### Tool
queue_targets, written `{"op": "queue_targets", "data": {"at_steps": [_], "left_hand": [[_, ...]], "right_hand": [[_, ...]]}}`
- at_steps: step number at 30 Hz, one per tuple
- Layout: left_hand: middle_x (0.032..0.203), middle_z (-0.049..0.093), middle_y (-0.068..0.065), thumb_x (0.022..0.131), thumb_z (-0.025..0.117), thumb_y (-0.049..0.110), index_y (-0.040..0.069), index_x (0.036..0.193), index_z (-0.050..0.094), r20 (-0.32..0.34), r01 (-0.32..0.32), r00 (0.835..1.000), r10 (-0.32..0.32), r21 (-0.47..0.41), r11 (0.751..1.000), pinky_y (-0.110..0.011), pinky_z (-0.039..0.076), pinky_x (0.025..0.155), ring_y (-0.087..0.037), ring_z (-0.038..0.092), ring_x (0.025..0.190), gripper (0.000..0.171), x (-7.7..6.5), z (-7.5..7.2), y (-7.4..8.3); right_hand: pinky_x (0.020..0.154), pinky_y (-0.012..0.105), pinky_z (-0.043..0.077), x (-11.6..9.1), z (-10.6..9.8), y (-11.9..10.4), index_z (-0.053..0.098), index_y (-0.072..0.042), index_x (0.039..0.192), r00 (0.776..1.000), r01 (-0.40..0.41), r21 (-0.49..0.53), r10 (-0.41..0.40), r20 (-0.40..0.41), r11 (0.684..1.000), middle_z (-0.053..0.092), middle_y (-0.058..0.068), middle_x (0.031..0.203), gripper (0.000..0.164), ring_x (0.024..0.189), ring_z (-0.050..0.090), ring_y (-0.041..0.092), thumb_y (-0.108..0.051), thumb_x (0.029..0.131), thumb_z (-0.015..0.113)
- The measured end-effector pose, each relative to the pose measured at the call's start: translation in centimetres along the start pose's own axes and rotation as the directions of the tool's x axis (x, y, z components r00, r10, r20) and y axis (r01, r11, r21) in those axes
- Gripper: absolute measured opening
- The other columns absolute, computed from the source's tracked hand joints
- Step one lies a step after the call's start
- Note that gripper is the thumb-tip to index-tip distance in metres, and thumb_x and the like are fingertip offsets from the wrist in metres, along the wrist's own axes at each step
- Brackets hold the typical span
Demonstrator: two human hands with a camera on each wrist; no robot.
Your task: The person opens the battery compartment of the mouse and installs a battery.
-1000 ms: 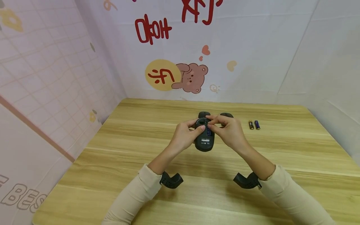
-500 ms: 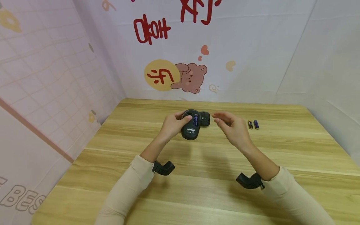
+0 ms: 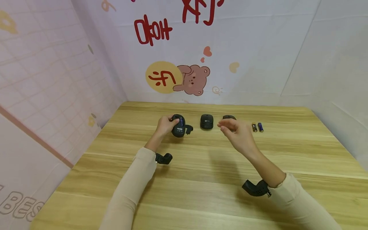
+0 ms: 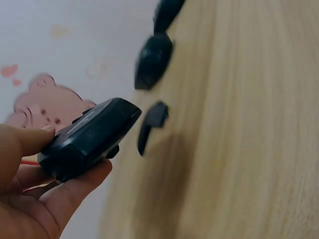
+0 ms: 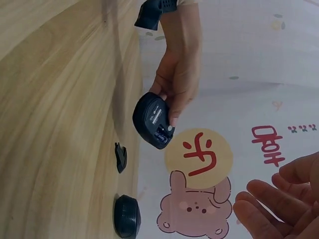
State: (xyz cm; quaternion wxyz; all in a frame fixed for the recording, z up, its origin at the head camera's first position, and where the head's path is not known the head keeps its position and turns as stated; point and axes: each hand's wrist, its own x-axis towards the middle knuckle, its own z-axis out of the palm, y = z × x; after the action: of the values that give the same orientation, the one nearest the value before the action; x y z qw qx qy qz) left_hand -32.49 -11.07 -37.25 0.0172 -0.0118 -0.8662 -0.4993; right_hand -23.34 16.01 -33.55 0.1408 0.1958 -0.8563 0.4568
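Observation:
My left hand [image 3: 165,124] grips a black computer mouse [image 3: 179,131], thumb on its underside and fingers beneath. The mouse is held above the table with its underside up, and the right wrist view shows blue batteries [image 5: 160,135] in its uncovered compartment. Lying on the table just right of this mouse is a small black battery cover [image 3: 188,129]. My right hand [image 3: 237,134] hovers over the table with nothing in it, fingers loosely bent. Behind its fingertips is a second black mouse [image 3: 229,117], partly hidden.
Another black mouse [image 3: 206,122] rests on the wooden table [image 3: 201,191] between the hands. Two loose batteries [image 3: 257,127] lie to the right of my right hand. A printed white backdrop [image 3: 253,41] rises behind the table's far edge.
My right hand has let go of the mouse and drawn back to the right. The left hand has carried the mouse left and away, uncovering the battery cover on the table.

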Motion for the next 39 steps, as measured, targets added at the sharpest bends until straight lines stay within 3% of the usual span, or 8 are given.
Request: {"op": "queue_targets", "data": {"at_steps": [6,11,21,29,36,39], "left_hand": [[0.128,0.050,-0.023,0.094,0.055,0.016,-0.006,0.132,0.046,0.021,0.097,0.995,-0.097,0.001,0.995,-0.034,0.048,0.089,-0.031,0.053,0.113,0.045,1.1,0.2,-1.7],[0.133,0.045,-0.023,0.093,0.054,0.014,-0.005,0.135,0.043,-0.002,0.142,0.990,-0.142,-0.010,0.990,-0.033,0.046,0.092,-0.031,0.049,0.117,0.047,1.6,0.2,-2.5],[0.132,0.047,-0.020,0.094,0.055,0.018,-0.002,0.134,0.046,-0.100,0.155,0.984,-0.146,0.092,0.984,-0.035,0.047,0.092,-0.031,0.049,0.117,0.045,2.5,0.2,-3.9],[0.127,0.052,-0.021,0.093,0.055,0.014,-0.004,0.129,0.052,-0.170,0.126,0.981,-0.099,0.159,0.979,-0.037,0.048,0.090,-0.031,0.051,0.115,0.040,2.9,0.4,-4.7],[0.124,0.054,-0.021,0.093,0.056,0.016,-0.005,0.127,0.053,-0.181,0.111,0.980,-0.080,0.169,0.979,-0.037,0.049,0.089,-0.030,0.053,0.113,0.040,2.8,0.5,-4.7],[0.122,0.056,-0.020,0.093,0.056,0.018,-0.005,0.127,0.054,-0.188,0.107,0.979,-0.074,0.173,0.979,-0.037,0.049,0.088,-0.030,0.054,0.112,0.041,2.7,0.5,-4.5]], "right_hand": [[0.057,0.023,0.052,-0.2,0.7,0.1,0.064,-0.004,0.108,0.995,-0.073,-0.003,0.073,0.072,0.997,0.068,0.010,0.099,0.018,0.086,0.065,0.023,-0.007,0.092,0.057],[0.058,0.029,0.052,-0.3,1.1,0.4,0.065,-0.005,0.106,0.985,-0.119,-0.040,0.123,0.119,0.992,0.070,0.007,0.090,0.017,0.080,0.066,0.021,-0.007,0.091,0.056],[0.065,0.034,0.054,-0.2,1.6,0.5,0.067,-0.006,0.098,0.970,-0.135,-0.074,0.147,0.196,0.988,0.069,0.006,0.084,0.014,0.076,0.066,0.021,-0.012,0.091,0.057],[0.063,0.033,0.053,-0.3,1.7,0.6,0.068,-0.006,0.098,0.961,-0.150,-0.084,0.166,0.222,0.985,0.069,0.004,0.082,0.015,0.075,0.065,0.021,-0.013,0.091,0.057],[0.057,0.030,0.050,-0.1,1.9,0.7,0.069,-0.006,0.095,0.963,-0.115,-0.104,0.137,0.233,0.988,0.068,0.000,0.078,0.014,0.069,0.062,0.015,-0.013,0.091,0.057],[0.056,0.030,0.050,0.2,1.9,0.8,0.069,-0.006,0.094,0.964,-0.108,-0.103,0.130,0.233,0.989,0.068,0.002,0.078,0.014,0.070,0.063,0.018,-0.011,0.091,0.057]]}}
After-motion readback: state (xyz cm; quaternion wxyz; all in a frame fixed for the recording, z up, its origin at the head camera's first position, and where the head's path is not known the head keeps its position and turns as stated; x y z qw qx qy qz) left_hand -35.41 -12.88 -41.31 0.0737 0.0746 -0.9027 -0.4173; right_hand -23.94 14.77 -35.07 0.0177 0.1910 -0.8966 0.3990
